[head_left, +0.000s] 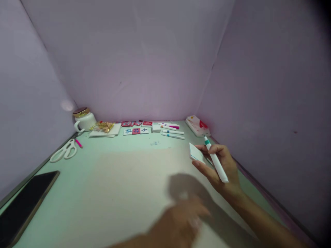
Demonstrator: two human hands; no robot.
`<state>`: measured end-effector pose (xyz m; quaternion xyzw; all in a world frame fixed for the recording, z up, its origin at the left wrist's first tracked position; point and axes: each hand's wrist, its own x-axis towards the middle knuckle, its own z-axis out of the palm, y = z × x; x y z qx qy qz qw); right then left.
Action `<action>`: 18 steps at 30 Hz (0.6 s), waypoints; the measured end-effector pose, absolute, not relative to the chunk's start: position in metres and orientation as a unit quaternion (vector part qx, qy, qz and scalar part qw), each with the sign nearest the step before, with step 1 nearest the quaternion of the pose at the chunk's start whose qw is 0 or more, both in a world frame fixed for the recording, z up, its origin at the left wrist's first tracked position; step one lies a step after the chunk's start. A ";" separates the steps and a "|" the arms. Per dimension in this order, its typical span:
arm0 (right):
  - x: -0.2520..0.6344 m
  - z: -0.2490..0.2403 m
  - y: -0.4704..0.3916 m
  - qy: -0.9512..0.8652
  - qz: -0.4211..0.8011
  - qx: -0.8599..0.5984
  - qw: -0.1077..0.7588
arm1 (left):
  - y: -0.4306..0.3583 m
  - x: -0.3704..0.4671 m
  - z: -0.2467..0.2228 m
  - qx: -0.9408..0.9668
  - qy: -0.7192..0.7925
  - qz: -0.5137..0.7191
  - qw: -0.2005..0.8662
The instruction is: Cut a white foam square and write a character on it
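On the left of the tabletop [124, 186] lies a dark tablet [28, 203], its long side slanting away and rightward, then white scissors [64, 151], handles showing, beside a short pink pen [79, 143]. A lidded mug [85, 121] stands behind them. Further right come lettered cards [136, 131] in a row and several markers [173, 136] lying roughly crosswise. The left hand [183, 218] is blurred, so whether it is open or closed cannot be told. Rightward, the right hand [227, 167] grips a white card [196, 154] and a white marker [218, 165], whose long axis slants, teal end far and leftward, plain end near and rightward.
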<state>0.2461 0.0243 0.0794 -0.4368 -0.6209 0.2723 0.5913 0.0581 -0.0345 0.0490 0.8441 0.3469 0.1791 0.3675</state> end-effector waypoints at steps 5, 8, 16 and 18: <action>0.241 0.083 0.033 -0.628 0.262 -0.421 0.600 | 0.014 0.050 0.050 0.770 0.553 0.228 0.222; 0.231 0.080 0.042 -0.647 0.265 -0.410 0.586 | 0.005 0.058 0.047 0.821 0.489 0.181 0.233; 0.229 0.057 0.062 -0.645 0.258 -0.445 0.565 | 0.007 0.043 0.045 0.859 0.430 0.142 0.239; 0.223 0.053 0.068 -0.645 0.257 -0.445 0.566 | 0.012 0.045 0.048 0.862 0.423 0.152 0.234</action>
